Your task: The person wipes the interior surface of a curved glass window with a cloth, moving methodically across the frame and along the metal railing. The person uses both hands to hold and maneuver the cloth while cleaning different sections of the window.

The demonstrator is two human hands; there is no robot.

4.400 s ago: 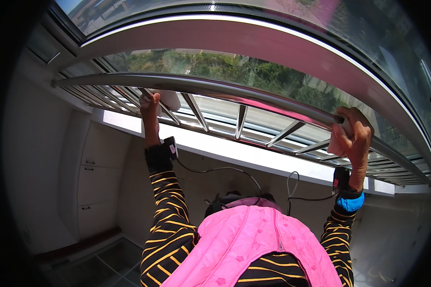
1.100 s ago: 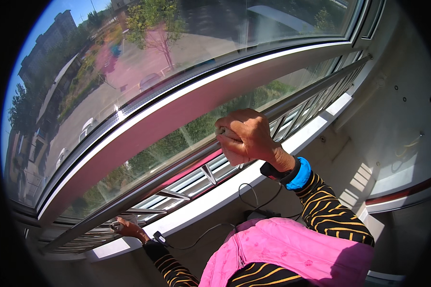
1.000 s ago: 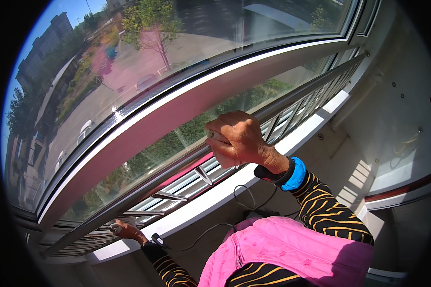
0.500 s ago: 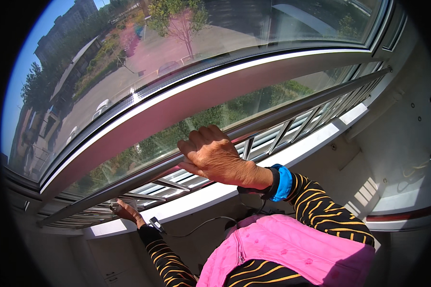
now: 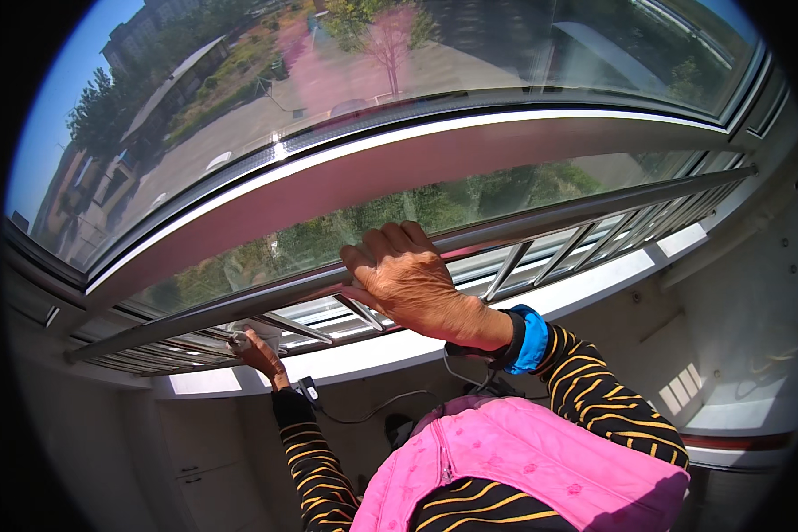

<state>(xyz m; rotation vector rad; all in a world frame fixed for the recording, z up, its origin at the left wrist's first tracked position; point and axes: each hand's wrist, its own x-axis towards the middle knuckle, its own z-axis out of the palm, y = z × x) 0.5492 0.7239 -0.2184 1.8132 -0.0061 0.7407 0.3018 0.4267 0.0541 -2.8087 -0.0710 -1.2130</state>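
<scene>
"Handrail of thick, round, shiny grey metal (image 5: 488, 236): where was it?"

"Above a row of slim, silvery metal bars (image 5: 507, 270), rising toward the right. The bare right hand (image 5: 412, 282) was closed over it, knuckles up."

"With anything under that palm?"

"I couldn't tell (the back of the hand hid it)."

"And the left?"

"The bare left hand (image 5: 259, 352) was lower, at the bars, its fingers bent around a small, crumpled, whitish cloth (image 5: 238, 341). Whether they also circled a bar, I couldn't make out."

"What did good handling call for?"

"On the rail, I judged, an even wrap that followed its curve; lower down, cloth bunched small enough for the gaps, without pinched fingertips."
</scene>
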